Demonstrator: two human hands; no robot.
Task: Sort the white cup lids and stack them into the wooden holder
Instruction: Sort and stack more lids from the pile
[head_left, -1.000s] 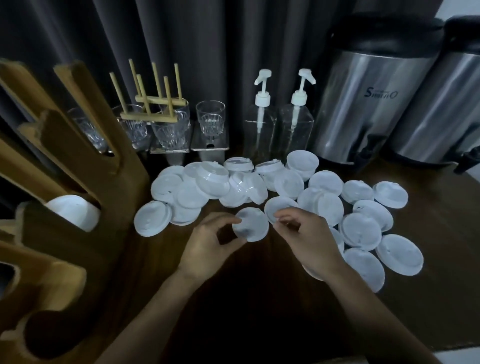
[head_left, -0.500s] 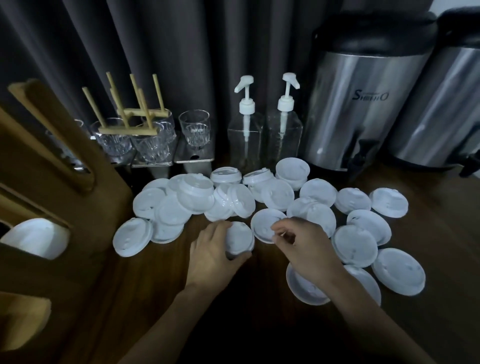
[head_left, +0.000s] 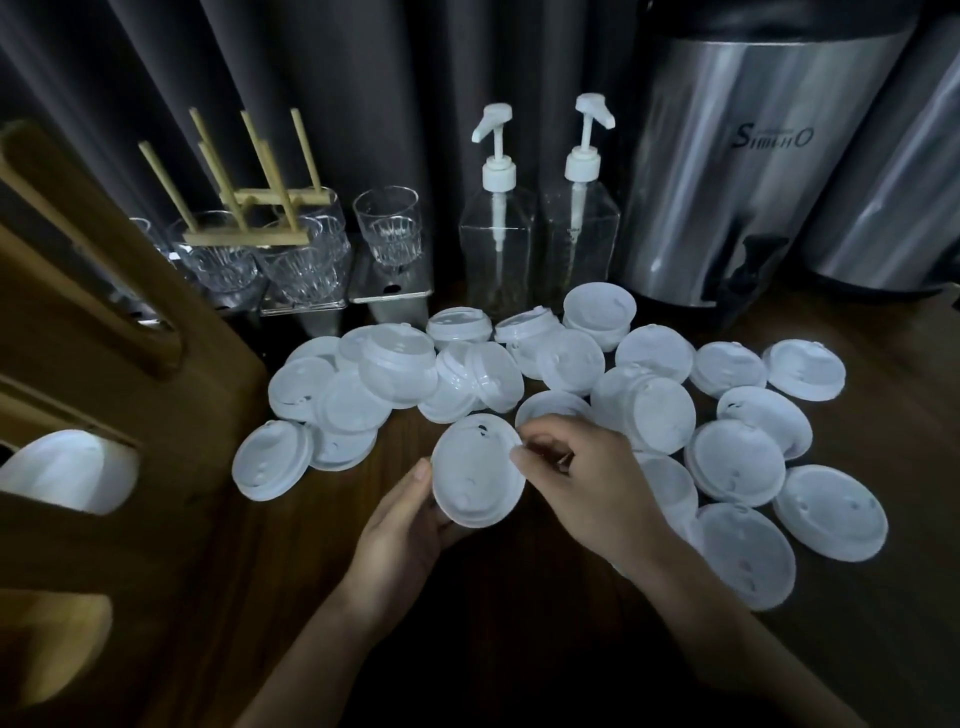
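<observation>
White plastic lid, lifted clear of the dark wooden table, sits tilted between a person's two hands at the centre of the scene. The left hand cradles it from seven o'clock, thumb on the near-left rim and fingers curled beneath. The right hand pinches the rim at two o'clock. Both hands are closed on this one lid, apparently to square it up, or to check which way it faces, before stacking. Whether a second lid nests under it cannot be told.

Loose lids spread in an overlapping heap from ten o'clock round to four o'clock of the held one. Some lie dome up and some turned over, which is likely why each is handled singly.

At nine o'clock, near the left hand, stands the wooden holder, with a stack of lids showing through its slot, a placement that keeps the carry short. Most of the sorting looks to be ahead.

Behind the heap, two clear pump bottles stand at twelve o'clock, drinking glasses at eleven o'clock and steel urns at one o'clock.
</observation>
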